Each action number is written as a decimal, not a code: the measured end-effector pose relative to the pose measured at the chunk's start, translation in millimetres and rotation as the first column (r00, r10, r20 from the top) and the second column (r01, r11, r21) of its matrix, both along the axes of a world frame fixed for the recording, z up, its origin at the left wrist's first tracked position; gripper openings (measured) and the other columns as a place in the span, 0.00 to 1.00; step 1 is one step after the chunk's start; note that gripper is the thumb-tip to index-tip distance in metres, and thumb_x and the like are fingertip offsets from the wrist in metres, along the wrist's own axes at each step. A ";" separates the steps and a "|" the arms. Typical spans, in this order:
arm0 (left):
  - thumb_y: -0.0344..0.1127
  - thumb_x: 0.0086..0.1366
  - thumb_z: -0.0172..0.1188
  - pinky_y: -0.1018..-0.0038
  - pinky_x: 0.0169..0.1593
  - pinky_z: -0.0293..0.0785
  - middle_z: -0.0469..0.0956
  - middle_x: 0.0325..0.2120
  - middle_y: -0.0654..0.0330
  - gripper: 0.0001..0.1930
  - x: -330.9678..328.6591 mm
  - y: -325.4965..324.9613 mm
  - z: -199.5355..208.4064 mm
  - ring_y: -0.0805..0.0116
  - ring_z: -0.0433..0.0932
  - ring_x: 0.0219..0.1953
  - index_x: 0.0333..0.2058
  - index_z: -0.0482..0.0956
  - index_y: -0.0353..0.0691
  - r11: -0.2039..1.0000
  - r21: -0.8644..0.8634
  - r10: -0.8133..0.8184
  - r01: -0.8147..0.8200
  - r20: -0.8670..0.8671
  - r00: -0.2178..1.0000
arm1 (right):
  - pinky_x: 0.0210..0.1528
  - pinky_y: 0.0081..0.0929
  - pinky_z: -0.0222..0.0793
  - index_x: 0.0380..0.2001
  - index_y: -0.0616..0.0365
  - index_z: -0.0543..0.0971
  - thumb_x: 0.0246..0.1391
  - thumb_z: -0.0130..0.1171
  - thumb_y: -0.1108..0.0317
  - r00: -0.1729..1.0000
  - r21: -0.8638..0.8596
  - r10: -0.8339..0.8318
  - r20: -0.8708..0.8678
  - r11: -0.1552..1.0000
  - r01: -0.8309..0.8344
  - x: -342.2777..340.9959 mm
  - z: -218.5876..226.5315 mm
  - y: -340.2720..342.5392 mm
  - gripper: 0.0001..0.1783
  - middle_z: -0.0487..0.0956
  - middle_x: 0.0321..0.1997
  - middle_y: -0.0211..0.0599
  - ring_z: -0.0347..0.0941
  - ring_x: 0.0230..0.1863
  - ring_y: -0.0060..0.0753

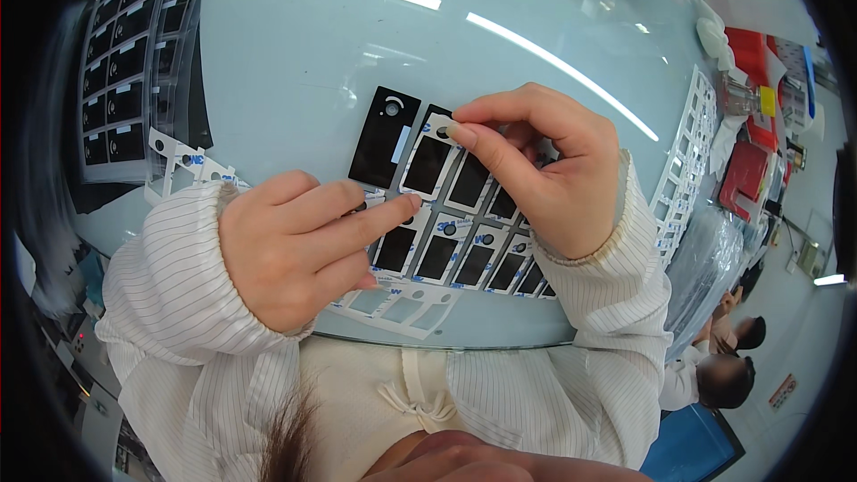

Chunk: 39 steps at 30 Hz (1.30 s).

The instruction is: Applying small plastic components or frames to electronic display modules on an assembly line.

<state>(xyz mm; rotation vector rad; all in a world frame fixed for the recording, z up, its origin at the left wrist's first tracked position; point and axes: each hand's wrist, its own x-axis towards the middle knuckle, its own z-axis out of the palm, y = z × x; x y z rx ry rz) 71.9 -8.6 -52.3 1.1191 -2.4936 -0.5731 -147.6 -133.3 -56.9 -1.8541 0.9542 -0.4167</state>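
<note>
On the glass-like tabletop, my right hand [558, 165] pinches the top corner of a white adhesive frame [415, 183] between thumb and forefinger. The frame lies over a black rectangular panel, whose dark edge shows past the top. My left hand [299, 250] has its fingers apart, the index fingertip touching near the frame's lower edge. Just left of the frame lies a bare black panel [379, 147] with a ringed round hole and a pale blue tab. Several white-framed black panels [437, 259] stand in rows below and right, some partly hidden by my right hand.
Clear trays of black panels [125, 103] stand at the far left. Cut-out white liner sheets [406, 308] lie by the near edge, with another liner sheet [683, 156] at the right. Plastic wrap [705, 259] and a yellow-capped bottle [750, 98] are farther right; people sit beyond.
</note>
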 end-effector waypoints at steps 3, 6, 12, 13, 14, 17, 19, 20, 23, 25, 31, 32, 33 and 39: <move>0.39 0.50 0.64 0.71 0.34 0.68 0.80 0.52 0.52 0.14 -1.8 1.1 -3.9 0.62 0.76 0.37 0.18 0.68 0.39 0.998 -0.038 0.056 -0.056 -0.017 0.998 | 0.26 0.12 0.63 0.34 0.60 0.85 0.51 0.69 0.76 0.999 -0.097 0.049 -0.015 0.994 -0.050 -1.2 0.3 0.0 0.05 0.80 0.29 0.29 0.71 0.24 0.14; 0.39 0.51 0.64 0.71 0.34 0.68 0.80 0.52 0.54 0.14 -0.4 -0.2 -3.0 0.62 0.76 0.38 0.18 0.69 0.39 0.998 -0.027 0.048 -0.048 -0.013 0.999 | 0.26 0.13 0.64 0.34 0.61 0.85 0.50 0.69 0.77 0.998 -0.178 0.060 0.011 0.982 -0.058 -1.5 -1.9 -0.2 0.06 0.80 0.29 0.30 0.71 0.24 0.15; 0.36 0.47 0.66 0.73 0.34 0.67 0.79 0.51 0.47 0.10 1.6 -0.7 -1.8 0.62 0.78 0.40 0.25 0.79 0.35 1.000 -0.007 -0.003 0.003 -0.027 1.000 | 0.26 0.14 0.65 0.34 0.62 0.85 0.50 0.69 0.77 0.999 -0.180 0.043 -0.021 0.983 -0.046 0.3 -2.6 0.2 0.06 0.80 0.29 0.31 0.72 0.24 0.16; 0.37 0.50 0.65 0.72 0.34 0.68 0.79 0.51 0.51 0.11 0.4 0.8 -2.6 0.62 0.76 0.39 0.22 0.74 0.37 1.000 -0.015 0.019 -0.019 -0.011 1.000 | 0.26 0.14 0.65 0.34 0.62 0.85 0.50 0.69 0.77 0.999 -0.181 0.046 -0.020 0.982 -0.049 0.8 -4.0 0.0 0.06 0.80 0.29 0.31 0.72 0.24 0.16; 0.39 0.52 0.64 0.71 0.35 0.68 0.80 0.52 0.54 0.14 -0.3 1.5 -3.4 0.62 0.75 0.37 0.18 0.69 0.39 0.999 -0.025 0.037 -0.037 0.002 0.999 | 0.25 0.14 0.65 0.33 0.62 0.85 0.50 0.68 0.78 0.999 -0.219 0.048 -0.005 0.975 -0.048 0.8 -6.2 -0.2 0.06 0.80 0.29 0.31 0.72 0.23 0.16; 0.39 0.52 0.64 0.71 0.35 0.68 0.80 0.52 0.54 0.14 -0.6 2.1 -3.9 0.62 0.75 0.37 0.18 0.69 0.39 0.999 -0.030 0.043 -0.043 -0.008 0.999 | 0.24 0.14 0.65 0.33 0.62 0.84 0.51 0.68 0.78 0.999 -0.269 0.045 0.013 0.962 -0.040 2.7 -8.0 1.0 0.05 0.79 0.29 0.31 0.71 0.23 0.16; 0.39 0.52 0.64 0.71 0.35 0.68 0.80 0.52 0.54 0.14 -0.8 2.4 -3.9 0.62 0.75 0.37 0.18 0.69 0.39 0.999 -0.031 0.045 -0.045 -0.009 0.999 | 0.24 0.14 0.65 0.32 0.62 0.84 0.51 0.67 0.79 0.999 -0.281 0.039 0.016 0.959 -0.033 4.2 -8.5 2.2 0.04 0.79 0.28 0.31 0.71 0.22 0.16; 0.39 0.51 0.64 0.71 0.35 0.68 0.80 0.52 0.53 0.14 -1.0 2.2 -4.1 0.62 0.75 0.37 0.18 0.69 0.39 0.998 -0.031 0.045 -0.046 -0.011 0.999 | 0.23 0.14 0.64 0.32 0.62 0.84 0.51 0.67 0.79 0.999 -0.324 0.043 0.007 0.945 -0.039 4.5 -8.5 2.8 0.04 0.79 0.28 0.31 0.71 0.21 0.15; 0.38 0.50 0.64 0.71 0.35 0.68 0.80 0.52 0.53 0.14 -1.6 2.3 -4.4 0.62 0.75 0.38 0.18 0.69 0.39 0.998 -0.035 0.048 -0.049 -0.022 0.999 | 0.23 0.14 0.64 0.32 0.63 0.83 0.51 0.67 0.80 0.999 -0.390 0.053 -0.001 0.919 -0.050 4.8 -9.7 5.1 0.04 0.78 0.28 0.31 0.70 0.21 0.16; 0.37 0.49 0.65 0.72 0.35 0.68 0.79 0.52 0.50 0.11 0.3 2.0 -1.4 0.62 0.77 0.39 0.21 0.74 0.38 0.999 -0.015 0.032 -0.032 -0.020 0.999 | 0.22 0.14 0.64 0.32 0.63 0.83 0.51 0.67 0.80 0.998 -0.412 0.065 0.005 0.909 -0.058 5.6 -11.9 6.1 0.04 0.78 0.28 0.31 0.70 0.21 0.16; 0.35 0.47 0.66 0.72 0.34 0.67 0.79 0.51 0.47 0.10 2.1 2.4 1.4 0.62 0.78 0.39 0.25 0.79 0.36 1.000 -0.022 0.006 -0.006 -0.029 1.000 | 0.22 0.15 0.65 0.31 0.64 0.83 0.51 0.67 0.80 0.997 -0.441 0.078 0.000 0.895 -0.070 6.1 -10.5 6.8 0.04 0.77 0.28 0.32 0.70 0.21 0.17; 0.35 0.47 0.66 0.72 0.34 0.67 0.79 0.51 0.47 0.10 1.7 0.7 0.4 0.62 0.78 0.39 0.25 0.79 0.35 1.000 -0.021 0.003 -0.004 -0.029 1.000 | 0.22 0.15 0.65 0.31 0.64 0.83 0.51 0.67 0.81 0.997 -0.433 0.074 0.006 0.899 -0.064 5.7 -11.5 5.5 0.04 0.77 0.28 0.32 0.70 0.21 0.17; 0.35 0.47 0.66 0.72 0.34 0.67 0.79 0.51 0.47 0.10 0.7 -0.1 -1.1 0.62 0.78 0.39 0.25 0.79 0.35 1.000 -0.020 0.001 -0.002 -0.029 1.000 | 0.22 0.15 0.65 0.31 0.64 0.82 0.51 0.67 0.81 0.998 -0.425 0.069 0.012 0.903 -0.058 5.4 -12.4 4.3 0.04 0.77 0.28 0.32 0.70 0.21 0.17; 0.39 0.50 0.65 0.71 0.36 0.68 0.80 0.53 0.54 0.14 -1.0 -0.5 -2.3 0.63 0.75 0.38 0.18 0.69 0.40 0.999 -0.026 0.043 -0.043 0.001 0.999 | 0.22 0.16 0.64 0.34 0.63 0.82 0.50 0.68 0.80 0.997 -0.465 0.075 0.016 0.883 -0.058 4.0 -18.7 3.8 0.07 0.77 0.30 0.32 0.68 0.20 0.18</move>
